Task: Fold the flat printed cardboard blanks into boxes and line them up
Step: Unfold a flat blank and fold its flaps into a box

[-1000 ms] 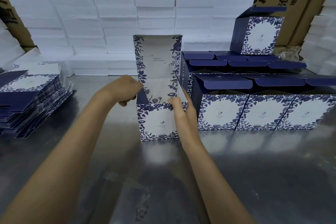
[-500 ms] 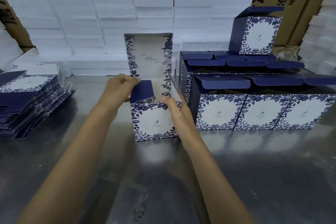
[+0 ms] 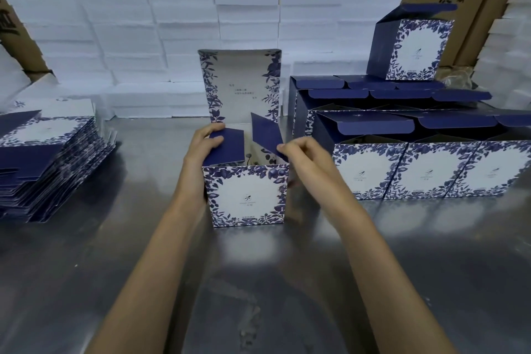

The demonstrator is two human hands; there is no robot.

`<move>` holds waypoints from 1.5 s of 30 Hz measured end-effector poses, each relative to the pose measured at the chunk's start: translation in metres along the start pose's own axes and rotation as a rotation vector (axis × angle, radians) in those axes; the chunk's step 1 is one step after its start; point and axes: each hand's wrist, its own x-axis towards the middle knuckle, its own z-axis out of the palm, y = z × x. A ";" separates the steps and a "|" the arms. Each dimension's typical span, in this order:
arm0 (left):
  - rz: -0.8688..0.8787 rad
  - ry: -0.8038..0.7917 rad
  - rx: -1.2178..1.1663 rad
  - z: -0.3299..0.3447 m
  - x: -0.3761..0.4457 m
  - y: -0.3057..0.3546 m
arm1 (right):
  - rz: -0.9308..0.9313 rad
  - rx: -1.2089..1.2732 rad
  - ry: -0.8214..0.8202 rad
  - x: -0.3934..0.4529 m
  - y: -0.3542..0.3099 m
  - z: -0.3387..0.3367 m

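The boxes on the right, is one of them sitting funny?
Yes. One folded box sits alone on top of the back rows, lid flap up, while the front row stands neatly side by side on the table.

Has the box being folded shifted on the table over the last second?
Yes. The box has slid left, away from the front row of finished boxes. A second ago it nearly touched that row; now a gap shows, with the right hand in it.

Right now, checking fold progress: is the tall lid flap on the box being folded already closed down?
No, the lid flap stands upright behind the box.
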 end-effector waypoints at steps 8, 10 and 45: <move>0.008 -0.002 0.045 -0.002 0.001 -0.002 | 0.001 -0.383 -0.196 0.014 -0.024 -0.008; 0.010 0.010 0.064 -0.003 0.001 -0.002 | -0.030 -0.488 -0.238 0.016 -0.027 -0.011; -0.055 -0.076 0.167 0.003 -0.011 0.017 | 0.021 -0.371 -0.078 0.045 -0.028 -0.006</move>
